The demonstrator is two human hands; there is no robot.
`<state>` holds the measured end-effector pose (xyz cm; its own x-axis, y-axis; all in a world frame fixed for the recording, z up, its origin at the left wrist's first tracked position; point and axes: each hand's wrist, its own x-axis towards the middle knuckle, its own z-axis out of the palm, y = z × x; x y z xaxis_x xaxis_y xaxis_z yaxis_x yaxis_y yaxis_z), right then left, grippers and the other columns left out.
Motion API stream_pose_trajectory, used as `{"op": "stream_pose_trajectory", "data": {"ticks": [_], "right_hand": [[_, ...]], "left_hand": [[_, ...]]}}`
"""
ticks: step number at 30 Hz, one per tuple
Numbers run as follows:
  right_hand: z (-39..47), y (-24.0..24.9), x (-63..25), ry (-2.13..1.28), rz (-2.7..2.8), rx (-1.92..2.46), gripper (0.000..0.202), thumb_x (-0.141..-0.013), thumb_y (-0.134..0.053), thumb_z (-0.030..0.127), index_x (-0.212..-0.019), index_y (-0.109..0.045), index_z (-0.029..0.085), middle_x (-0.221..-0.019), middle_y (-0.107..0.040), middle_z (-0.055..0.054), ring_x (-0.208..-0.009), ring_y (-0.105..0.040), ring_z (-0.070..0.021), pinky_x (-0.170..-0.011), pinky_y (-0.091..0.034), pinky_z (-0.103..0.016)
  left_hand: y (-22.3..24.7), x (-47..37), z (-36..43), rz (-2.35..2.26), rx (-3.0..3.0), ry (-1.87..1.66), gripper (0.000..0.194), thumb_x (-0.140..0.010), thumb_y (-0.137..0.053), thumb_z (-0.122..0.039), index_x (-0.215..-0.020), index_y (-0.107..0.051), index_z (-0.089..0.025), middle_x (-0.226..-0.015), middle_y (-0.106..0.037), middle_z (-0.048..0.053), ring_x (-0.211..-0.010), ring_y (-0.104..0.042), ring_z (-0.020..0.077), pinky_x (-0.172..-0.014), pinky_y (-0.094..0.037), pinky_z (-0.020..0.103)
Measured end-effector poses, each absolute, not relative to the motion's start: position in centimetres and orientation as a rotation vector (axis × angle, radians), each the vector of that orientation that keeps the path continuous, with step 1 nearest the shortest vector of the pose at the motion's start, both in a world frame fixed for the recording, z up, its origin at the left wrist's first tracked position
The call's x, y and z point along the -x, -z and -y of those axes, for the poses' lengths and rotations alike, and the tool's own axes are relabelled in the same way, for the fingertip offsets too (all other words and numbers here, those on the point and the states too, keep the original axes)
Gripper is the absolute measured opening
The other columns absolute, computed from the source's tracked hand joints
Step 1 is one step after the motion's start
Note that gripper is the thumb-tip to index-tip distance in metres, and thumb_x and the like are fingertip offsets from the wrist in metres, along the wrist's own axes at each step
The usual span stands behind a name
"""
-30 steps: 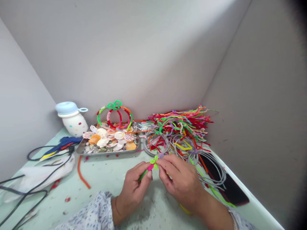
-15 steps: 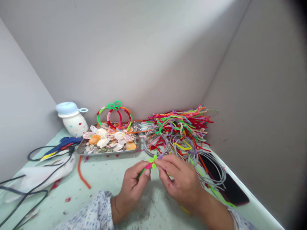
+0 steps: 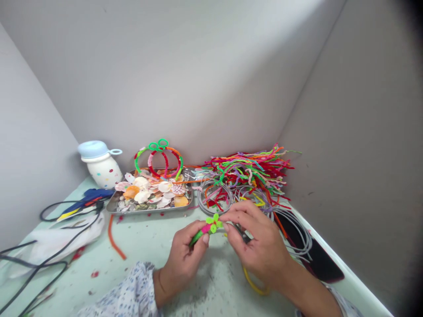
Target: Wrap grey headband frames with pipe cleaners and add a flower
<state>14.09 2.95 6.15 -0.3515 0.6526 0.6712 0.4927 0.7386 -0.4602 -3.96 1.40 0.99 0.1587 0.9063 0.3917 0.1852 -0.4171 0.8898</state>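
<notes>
My left hand (image 3: 189, 251) is closed, its thumb and fingers pinching a green and pink pipe-cleaner piece (image 3: 200, 234). At that piece's upper end sits a small lime-green pipe-cleaner flower (image 3: 214, 223) with a red centre. The thumb and index fingertips of my right hand (image 3: 254, 237) come together at the flower's right edge. Under the right fingers shows a dark, metallic-looking tool part (image 3: 243, 233). A curved yellow length (image 3: 254, 284) comes out below the same hand and looks like the tool's handle; the palm hides how they join.
Behind my hands stands a metal tray (image 3: 148, 212) of shells, with pipe-cleaner hoops (image 3: 165, 164) at its back. A pipe-cleaner heap (image 3: 251, 169), grey wire coils (image 3: 297, 233) and a black phone-like slab (image 3: 325, 259) lie right. A bottle (image 3: 104, 169) and cables (image 3: 49, 259) are left.
My right hand has shifted slightly right and turned, uncovering more of the flower, the dark tool part and the yellow length. My left hand keeps its hold, nearly still.
</notes>
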Motion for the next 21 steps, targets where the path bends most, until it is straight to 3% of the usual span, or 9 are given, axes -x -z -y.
{"op": "stream_pose_trajectory", "data": {"ticks": [6, 10, 16, 21], "right_hand": [[-5.1, -6.4, -15.6, -0.349, 2.144, 0.989, 0.030, -0.081, -0.059, 0.012, -0.108, -0.065, 0.023, -0.104, -0.061, -0.005, -0.097, -0.059, -0.0182, -0.088, -0.048, -0.036], [-6.4, -5.9, -16.4, -0.566, 2.211, 1.031, 0.018, -0.085, -0.058, 0.016, -0.099, -0.068, 0.023, -0.094, -0.066, -0.002, -0.089, -0.061, -0.0145, -0.082, -0.049, -0.030], [-6.1, -6.1, -16.3, -0.559, 2.242, 1.003, 0.014, -0.089, -0.055, 0.018, -0.089, -0.068, 0.021, -0.082, -0.065, 0.000, -0.076, -0.060, -0.0124, -0.070, -0.048, -0.025], [-5.7, -6.4, -16.1, -0.492, 2.272, 0.986, 0.014, -0.090, -0.052, 0.020, -0.088, -0.067, 0.022, -0.080, -0.064, 0.001, -0.075, -0.060, -0.0124, -0.069, -0.047, -0.024]], "left_hand": [[-0.8, 4.4, -1.9, -1.071, -1.593, -1.349, 0.017, -0.089, -0.051, -0.030, -0.095, -0.060, -0.018, -0.082, -0.061, 0.003, -0.073, -0.053, 0.0153, -0.064, -0.040, 0.023], [-0.7, 4.5, -2.3, -1.079, -1.483, -1.369, 0.019, -0.088, -0.053, -0.034, -0.094, -0.060, -0.017, -0.078, -0.058, 0.001, -0.070, -0.050, 0.0139, -0.061, -0.038, 0.022], [-1.8, 4.3, -2.7, -0.940, -1.358, -1.258, 0.027, -0.090, -0.049, -0.039, -0.081, -0.058, -0.015, -0.067, -0.049, -0.001, -0.061, -0.044, 0.0120, -0.058, -0.035, 0.023], [-3.0, 4.5, -3.2, -0.921, -1.258, -1.152, 0.038, -0.092, -0.043, -0.042, -0.071, -0.059, -0.013, -0.065, -0.053, 0.002, -0.060, -0.047, 0.0129, -0.060, -0.037, 0.025]]}}
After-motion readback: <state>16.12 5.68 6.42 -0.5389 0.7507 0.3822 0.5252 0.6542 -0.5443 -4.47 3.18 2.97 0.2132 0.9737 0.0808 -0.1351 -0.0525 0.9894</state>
